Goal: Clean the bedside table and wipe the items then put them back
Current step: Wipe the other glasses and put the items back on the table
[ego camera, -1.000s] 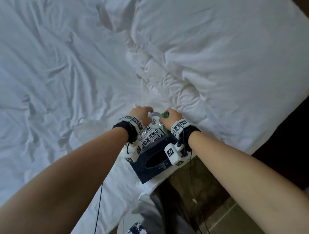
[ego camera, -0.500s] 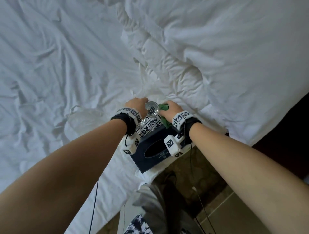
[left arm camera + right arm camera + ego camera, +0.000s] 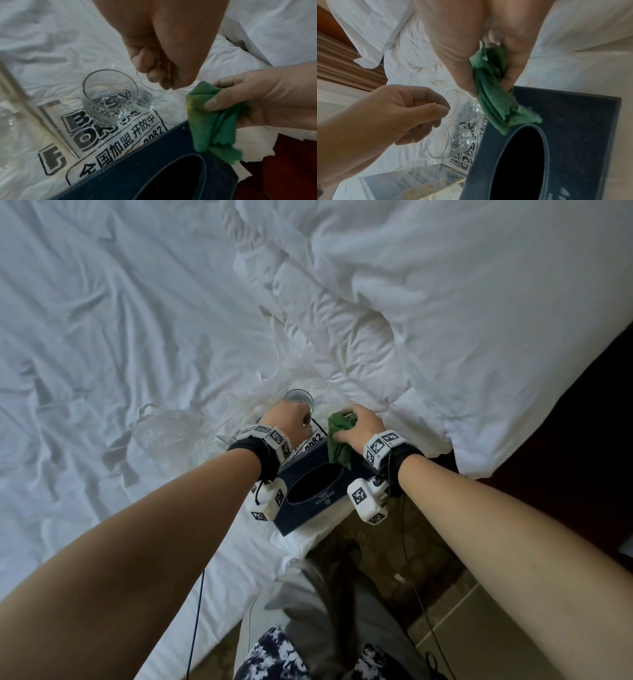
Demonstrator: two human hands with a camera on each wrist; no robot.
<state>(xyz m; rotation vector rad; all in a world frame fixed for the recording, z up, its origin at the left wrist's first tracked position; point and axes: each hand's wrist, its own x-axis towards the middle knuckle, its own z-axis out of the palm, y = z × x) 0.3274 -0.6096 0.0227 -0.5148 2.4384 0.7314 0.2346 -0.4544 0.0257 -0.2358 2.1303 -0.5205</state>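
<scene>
Head view: both hands work over the bed (image 3: 102, 337), where the items seem parked while the bedside table, out of frame, gets cleaned. The left hand (image 3: 291, 419) covers most of a glass (image 3: 298, 397); the right hand (image 3: 363, 426) clutches a green cloth (image 3: 337, 440) beside the tissue box (image 3: 318, 494).

Left wrist view: two glasses stand on a printed bag (image 3: 120, 142). The near glass (image 3: 109, 97) stands free; the curled fingers (image 3: 154, 75) hover at the far glass's (image 3: 145, 102) rim, contact unclear.

Right wrist view: the thumb and fingers pinch the cloth (image 3: 494, 102) over the box (image 3: 565, 135), probably ready for wiping. A clear stand (image 3: 412, 182) is cut off.
</scene>
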